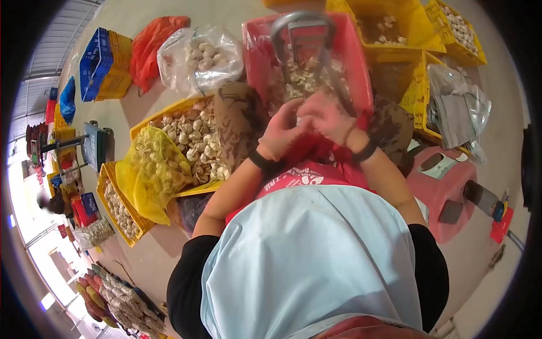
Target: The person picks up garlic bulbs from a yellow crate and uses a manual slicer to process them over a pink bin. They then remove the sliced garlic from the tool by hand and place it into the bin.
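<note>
My left hand (282, 131) and my right hand (330, 117) are close together above my lap, fingers curled toward each other. Something small and pale shows between them, blurred by motion. Just beyond them stands a pink bin (361, 68) with garlic pieces and skins (307, 79) inside and a grey metal frame (302, 20) across it. To the left, a yellow crate (141, 125) is full of garlic bulbs (195, 135), with a yellow mesh bag (155, 164) of bulbs over its side.
A clear bag of bulbs (203, 59), a red mesh bag (151, 48) and a blue crate (95, 65) are at the upper left. Yellow crates (403, 42) stand at the upper right. On the right lies a pink wrapped bundle (446, 186).
</note>
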A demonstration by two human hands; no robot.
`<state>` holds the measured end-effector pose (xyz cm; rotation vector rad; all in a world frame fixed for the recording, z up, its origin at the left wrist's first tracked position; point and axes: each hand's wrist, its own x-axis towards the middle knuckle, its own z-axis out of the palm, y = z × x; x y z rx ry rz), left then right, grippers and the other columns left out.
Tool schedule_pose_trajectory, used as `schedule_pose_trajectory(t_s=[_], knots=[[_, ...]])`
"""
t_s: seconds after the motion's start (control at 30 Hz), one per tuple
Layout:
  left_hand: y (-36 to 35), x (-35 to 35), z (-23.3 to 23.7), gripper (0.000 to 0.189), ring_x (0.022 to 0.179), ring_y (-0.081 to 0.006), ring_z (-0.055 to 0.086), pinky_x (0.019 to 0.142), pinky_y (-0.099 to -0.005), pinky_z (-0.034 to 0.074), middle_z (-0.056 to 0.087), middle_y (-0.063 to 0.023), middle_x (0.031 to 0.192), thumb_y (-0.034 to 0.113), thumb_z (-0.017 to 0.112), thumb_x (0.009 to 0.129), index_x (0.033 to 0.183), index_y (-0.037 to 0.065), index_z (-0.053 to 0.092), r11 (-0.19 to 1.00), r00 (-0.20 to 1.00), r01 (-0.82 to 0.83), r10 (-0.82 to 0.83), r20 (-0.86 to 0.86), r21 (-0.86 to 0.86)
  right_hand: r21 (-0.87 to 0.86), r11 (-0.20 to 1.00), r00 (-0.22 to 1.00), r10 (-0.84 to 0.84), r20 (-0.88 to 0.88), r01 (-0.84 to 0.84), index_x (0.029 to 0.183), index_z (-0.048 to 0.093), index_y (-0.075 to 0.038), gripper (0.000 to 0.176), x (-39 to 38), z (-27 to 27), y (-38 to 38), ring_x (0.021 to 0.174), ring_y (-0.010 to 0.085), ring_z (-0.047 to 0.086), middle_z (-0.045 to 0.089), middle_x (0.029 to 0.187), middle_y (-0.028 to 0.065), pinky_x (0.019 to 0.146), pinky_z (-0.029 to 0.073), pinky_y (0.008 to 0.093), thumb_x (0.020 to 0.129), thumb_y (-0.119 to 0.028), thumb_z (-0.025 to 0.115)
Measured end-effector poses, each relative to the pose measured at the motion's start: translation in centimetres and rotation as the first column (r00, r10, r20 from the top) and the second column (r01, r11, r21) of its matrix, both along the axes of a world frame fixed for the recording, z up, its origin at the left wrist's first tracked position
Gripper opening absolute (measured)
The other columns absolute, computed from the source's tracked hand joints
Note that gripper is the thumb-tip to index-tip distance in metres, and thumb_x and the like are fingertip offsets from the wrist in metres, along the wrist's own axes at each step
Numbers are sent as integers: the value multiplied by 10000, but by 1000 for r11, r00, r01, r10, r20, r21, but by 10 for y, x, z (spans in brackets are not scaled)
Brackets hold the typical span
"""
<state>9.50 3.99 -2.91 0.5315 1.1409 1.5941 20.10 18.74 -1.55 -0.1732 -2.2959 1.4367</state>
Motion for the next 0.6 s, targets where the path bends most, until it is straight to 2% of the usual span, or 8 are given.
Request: schedule_pose_trajectory(t_s=[0.13, 0.2, 0.23, 0.33, 0.37, 0.47, 0.5, 0.6], knots=[[-7, -6, -14, 703, 1071, -203, 595, 929, -340, 501, 575, -124, 1196, -52, 712, 791, 1401, 6, 365, 998, 997, 67, -66, -26, 3, -335, 912, 970, -204, 131, 237, 890, 617, -22, 96, -3, -6, -12, 726, 162, 580, 605, 781, 48, 691, 477, 279, 858, -21, 527], [-10, -5, -5, 704, 1062, -204, 598, 918, -343, 504, 572, -130, 1203, -61, 706, 792, 1399, 9, 357, 999, 993, 21, -26, 118, 48, -517, 772, 928, -295, 226, 371, 904, 608, -12, 106, -5, -22, -14, 707, 138, 572, 611, 782, 39, 680, 475, 272, 876, -22, 507], [-11, -5, 0, 705, 1057, -205, 600, 912, -345, 506, 571, -133, 1206, -65, 703, 792, 1398, 10, 352, 997, 982, -5, -9, 190, 71, -461, 797, 921, -342, 189, 391, 974, 613, -10, 149, -3, -33, -10, 758, 111, 573, 598, 800, 28, 692, 478, 265, 889, -21, 491], [-7, -8, 5, 696, 1064, -214, 596, 912, -357, 506, 563, -141, 1220, -74, 699, 787, 1385, 13, 353, 997, 1000, -22, 22, 2, 68, -615, 776, 990, -131, 60, 140, 1036, 615, -6, 194, 9, -27, -5, 806, 121, 582, 580, 856, 39, 710, 489, 265, 887, -20, 492], [-9, -9, 1, 689, 1069, -208, 592, 920, -354, 500, 558, -141, 1227, -68, 705, 784, 1375, 11, 360, 999, 999, 9, -7, -47, 42, -791, 612, 1000, 11, 19, 8, 1043, 631, -9, 207, 14, -13, -6, 826, 133, 580, 561, 916, 41, 720, 489, 270, 879, -18, 504], [-7, -11, -6, 698, 1092, -194, 573, 944, -342, 479, 542, -141, 1255, -48, 727, 774, 1368, 10, 365, 993, 976, 110, -117, -185, -43, -486, 873, 983, 120, 137, -39, 967, 644, -9, 164, 10, -11, -3, 799, 163, 579, 564, 957, 63, 723, 481, 285, 862, -15, 518], [-6, -10, -3, 721, 1105, -190, 564, 953, -336, 470, 535, -142, 1267, -39, 736, 770, 1380, 11, 355, 988, 963, 134, -149, -226, -81, -287, 957, 987, 87, 138, -44, 882, 639, -9, 111, 8, -2, -1, 781, 181, 579, 582, 909, 80, 722, 474, 298, 841, -15, 536], [-7, -8, 4, 779, 1147, -180, 537, 974, -322, 448, 519, -141, 1294, -11, 755, 766, 1415, 12, 326, 982, 942, 174, -189, -278, -79, -224, 974, 962, 20, 273, 43, 835, 613, -4, 78, 5, -5, -5, 775, 190, 580, 592, 833, 87, 724, 473, 311, 829, -12, 536]])
